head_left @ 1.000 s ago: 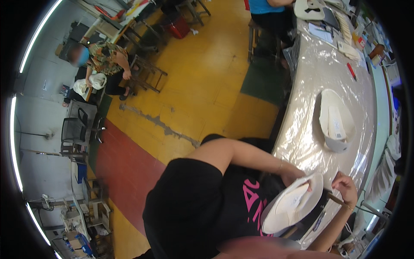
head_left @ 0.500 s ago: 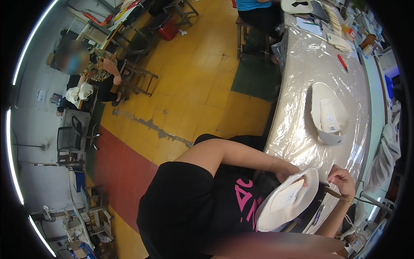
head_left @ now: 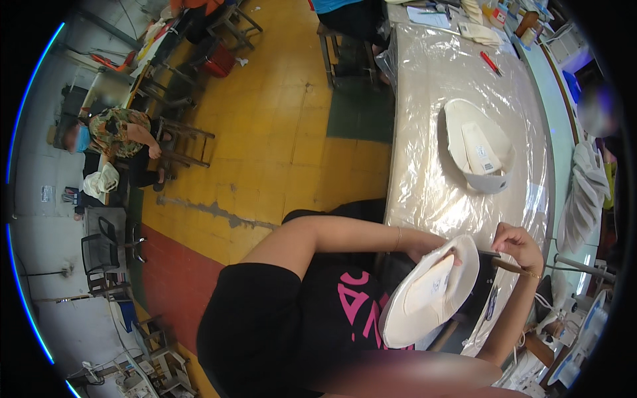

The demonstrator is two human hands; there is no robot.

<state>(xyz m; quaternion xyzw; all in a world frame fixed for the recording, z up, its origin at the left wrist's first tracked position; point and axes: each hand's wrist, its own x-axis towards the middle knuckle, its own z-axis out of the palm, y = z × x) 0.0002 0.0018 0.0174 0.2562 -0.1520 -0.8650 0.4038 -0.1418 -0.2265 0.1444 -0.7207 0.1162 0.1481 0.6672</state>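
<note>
My left hand [head_left: 428, 248] grips the far edge of a white cap [head_left: 424, 298], with its fingertips showing inside the rim. The cap is tilted with its hollow facing up, and a pale piece with a small printed label lies inside it. Beyond the cap's right side, my right hand [head_left: 519, 247] is raised with fingers curled and thumb pinched in; whatever they hold, if anything, is too small to make out. Just beside those fingers is the end of a dark bar [head_left: 490, 253]. A second white cap [head_left: 488, 182] lies hollow side up on the plastic-covered table [head_left: 424, 159].
A red pen [head_left: 490, 64] lies farther along the table, near papers [head_left: 428, 16] and white fabric pieces [head_left: 480, 34]. Crumpled grey cloth [head_left: 576, 205] hangs at the right. One person [head_left: 119, 129] sits at the far left, another [head_left: 348, 16] at the table's far end.
The whole view has shifted, so the table and caps sit farther left and higher. My left hand still holds the cap, and my right hand keeps nearly the same pinched pose beside the bar.
</note>
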